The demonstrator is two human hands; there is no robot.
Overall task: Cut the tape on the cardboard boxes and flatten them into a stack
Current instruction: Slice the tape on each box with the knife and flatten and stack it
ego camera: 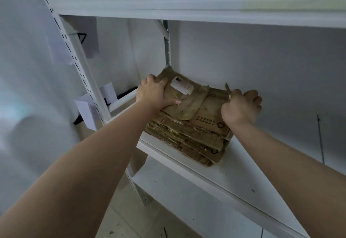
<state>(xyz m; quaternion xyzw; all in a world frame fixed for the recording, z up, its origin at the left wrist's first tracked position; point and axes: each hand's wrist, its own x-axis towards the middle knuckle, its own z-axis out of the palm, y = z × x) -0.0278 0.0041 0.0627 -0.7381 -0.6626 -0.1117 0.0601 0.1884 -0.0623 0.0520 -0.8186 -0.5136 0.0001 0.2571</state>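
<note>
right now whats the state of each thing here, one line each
cardboard stack: flattened, piled on the shelf
top cardboard piece: flat on the stack, white label facing up
left hand: grips the top piece's left edge, thumb on top
right hand: curled round a blade at the stack's right side
blade: tip pointing up and away
shelf: white, holding the stack

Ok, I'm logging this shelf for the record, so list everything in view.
flattened cardboard boxes: one stack, brown, on the middle shelf
label: one, white, on the top box
shelving unit: one, white, several shelves
papers: several, white, hanging at the left upright
blade: one, pale, sticking up from the right hand
left hand: grips the top box's left edge
right hand: holds the blade at the stack's right edge
</note>
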